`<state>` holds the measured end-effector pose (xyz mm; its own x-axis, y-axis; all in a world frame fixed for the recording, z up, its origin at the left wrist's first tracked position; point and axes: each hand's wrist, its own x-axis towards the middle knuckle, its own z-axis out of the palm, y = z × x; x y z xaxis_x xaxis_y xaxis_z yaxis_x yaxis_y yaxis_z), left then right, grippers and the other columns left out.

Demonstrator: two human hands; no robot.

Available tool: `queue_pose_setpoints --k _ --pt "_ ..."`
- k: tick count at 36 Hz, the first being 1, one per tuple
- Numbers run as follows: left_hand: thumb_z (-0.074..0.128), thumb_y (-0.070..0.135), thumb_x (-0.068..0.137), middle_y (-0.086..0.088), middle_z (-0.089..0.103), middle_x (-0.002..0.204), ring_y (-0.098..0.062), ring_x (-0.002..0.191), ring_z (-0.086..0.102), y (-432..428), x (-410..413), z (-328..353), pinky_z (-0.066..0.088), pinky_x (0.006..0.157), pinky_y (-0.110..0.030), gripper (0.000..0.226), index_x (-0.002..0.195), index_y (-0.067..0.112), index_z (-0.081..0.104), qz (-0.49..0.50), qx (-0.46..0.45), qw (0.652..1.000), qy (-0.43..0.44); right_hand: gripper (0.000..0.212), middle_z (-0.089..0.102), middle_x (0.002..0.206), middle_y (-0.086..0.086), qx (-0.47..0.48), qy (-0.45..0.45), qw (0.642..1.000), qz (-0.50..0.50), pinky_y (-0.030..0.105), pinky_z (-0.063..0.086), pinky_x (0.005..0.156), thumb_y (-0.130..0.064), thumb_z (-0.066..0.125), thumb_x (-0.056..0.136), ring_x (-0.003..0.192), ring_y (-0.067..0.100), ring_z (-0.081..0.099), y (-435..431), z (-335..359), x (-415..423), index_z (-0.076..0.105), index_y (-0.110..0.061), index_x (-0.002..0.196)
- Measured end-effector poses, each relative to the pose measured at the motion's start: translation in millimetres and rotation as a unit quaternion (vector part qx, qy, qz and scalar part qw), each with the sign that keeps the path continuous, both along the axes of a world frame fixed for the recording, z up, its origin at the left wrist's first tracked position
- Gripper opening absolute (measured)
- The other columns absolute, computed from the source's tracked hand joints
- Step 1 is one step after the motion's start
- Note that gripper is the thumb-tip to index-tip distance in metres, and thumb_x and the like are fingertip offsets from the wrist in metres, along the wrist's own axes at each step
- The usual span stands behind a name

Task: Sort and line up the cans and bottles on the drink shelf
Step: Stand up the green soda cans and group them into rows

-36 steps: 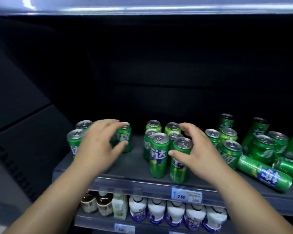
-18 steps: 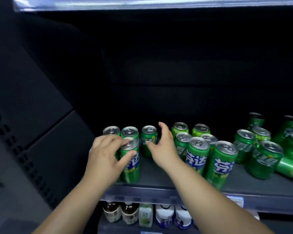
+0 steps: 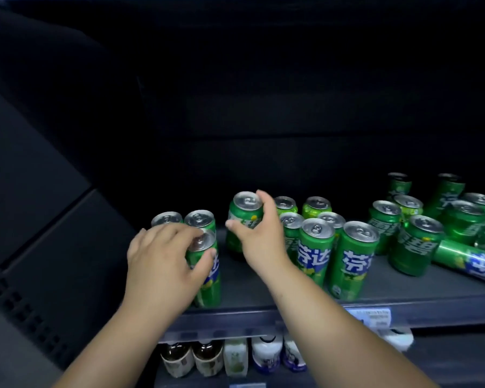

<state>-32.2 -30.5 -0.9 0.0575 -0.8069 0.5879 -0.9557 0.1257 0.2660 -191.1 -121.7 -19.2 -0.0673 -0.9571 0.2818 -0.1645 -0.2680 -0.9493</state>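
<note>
The dark drink shelf (image 3: 263, 289) is filled with green cans – mostly upright. A tall can (image 3: 207, 273) at the front left is grasped by the left hand (image 3: 163, 264); another can (image 3: 242, 219) behind it is gripped near the top by the right hand (image 3: 259, 236).

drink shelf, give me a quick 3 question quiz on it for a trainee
1. True or false: the left hand grips a tall can at the shelf's front edge.
2. What is the right hand on? A) a bottle B) an upright green can C) the price tag
3. How does the can at far right lie?

Key
1. True.
2. B; it looks slightly tilted.
3. On its side, while the cans around it stand upright.
</note>
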Motion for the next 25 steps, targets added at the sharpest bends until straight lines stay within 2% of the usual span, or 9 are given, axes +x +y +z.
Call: queue_pose_setpoints --k 4,7,9,11,13,16,20,23,25 --pt "0.05 0.052 0.078 0.008 0.067 0.106 -0.024 0.103 0.06 -2 -26 10 0.043 0.098 -0.053 0.04 0.102 0.027 0.07 -0.019 -0.009 1.0 0.0 0.082 0.055 0.134 -0.012 -0.044 -0.028 0.999 -0.007 0.032 0.048 0.105 -0.029 0.084 0.078 0.12 0.006 0.057 29 37 -31 0.037 -0.036 0.145" --pt "0.055 0.046 0.08 0.005 0.066 0.107 -0.024 0.102 0.06 -6 -54 14 0.047 0.093 -0.041 0.04 0.106 0.02 0.07 -0.093 -0.029 0.995 0.029 0.081 0.056 0.126 -0.022 -0.075 -0.03 0.997 -0.005 0.019 0.048 0.099 -0.028 0.085 0.077 0.113 -0.006 0.057 55 63 -70 0.039 -0.038 0.143" --pt "0.058 0.044 0.081 0.007 0.063 0.111 -0.02 0.104 0.06 -9 -76 14 0.048 0.092 -0.036 0.039 0.111 0.021 0.067 -0.139 -0.014 0.988 0.063 0.08 0.058 0.124 -0.023 -0.087 -0.023 0.996 -0.004 0.015 0.049 0.095 -0.026 0.087 0.075 0.111 -0.01 0.058 70 73 -102 0.043 -0.037 0.141" --pt "0.067 0.041 0.082 0.013 0.058 0.116 -0.013 0.108 0.057 -11 -99 12 0.044 0.091 -0.03 0.042 0.121 0.026 0.061 -0.154 0.02 0.982 0.11 0.08 0.061 0.126 -0.021 -0.082 -0.006 0.997 -0.011 0.02 0.051 0.095 -0.03 0.088 0.074 0.113 -0.006 0.06 83 75 -137 0.045 -0.039 0.14" --pt "0.076 0.037 0.081 0.017 0.05 0.121 -0.004 0.112 0.05 -16 -120 5 0.04 0.093 -0.027 0.058 0.133 0.032 0.05 -0.15 0.06 0.974 0.156 0.08 0.06 0.128 -0.024 -0.063 0.009 0.998 -0.026 0.024 0.052 0.095 -0.038 0.087 0.072 0.116 -0.005 0.059 95 69 -173 0.044 -0.045 0.139" --pt "0.079 0.037 0.078 0.015 0.05 0.128 -0.005 0.115 0.052 -24 -146 -7 0.047 0.096 -0.035 0.075 0.14 0.037 0.036 -0.148 0.1 0.962 0.206 0.077 0.055 0.134 -0.026 -0.026 0.024 0.996 -0.084 0.033 0.05 0.1 -0.045 0.085 0.072 0.123 0.0 0.055 107 52 -228 0.045 -0.049 0.139" --pt "0.083 0.032 0.075 0.008 0.055 0.131 -0.013 0.115 0.058 -34 -170 -26 0.051 0.097 -0.046 0.077 0.135 0.041 0.036 -0.135 0.121 0.948 0.263 0.071 0.052 0.12 -0.032 0.01 0.032 0.986 -0.165 0.011 0.043 0.084 -0.03 0.085 0.078 0.103 -0.021 0.052 107 24 -292 0.045 -0.046 0.135" --pt "0.084 0.028 0.074 0.004 0.056 0.132 -0.019 0.119 0.058 -39 -180 -36 0.05 0.099 -0.05 0.077 0.136 0.038 0.039 -0.102 0.098 0.955 0.259 0.076 0.047 0.128 -0.021 0.048 0.055 0.975 -0.21 0.026 0.039 0.096 -0.032 0.084 0.079 0.118 0.0 0.045 93 0 -328 0.042 -0.042 0.142" --pt "0.084 0.025 0.074 0.002 0.056 0.132 -0.021 0.119 0.058 -41 -183 -40 0.049 0.1 -0.05 0.077 0.136 0.036 0.039 -0.08 0.086 0.958 0.261 0.077 0.044 0.129 -0.019 0.06 0.064 0.973 -0.212 0.029 0.037 0.097 -0.03 0.084 0.08 0.121 0.008 0.042 82 -11 -341 0.041 -0.036 0.144"
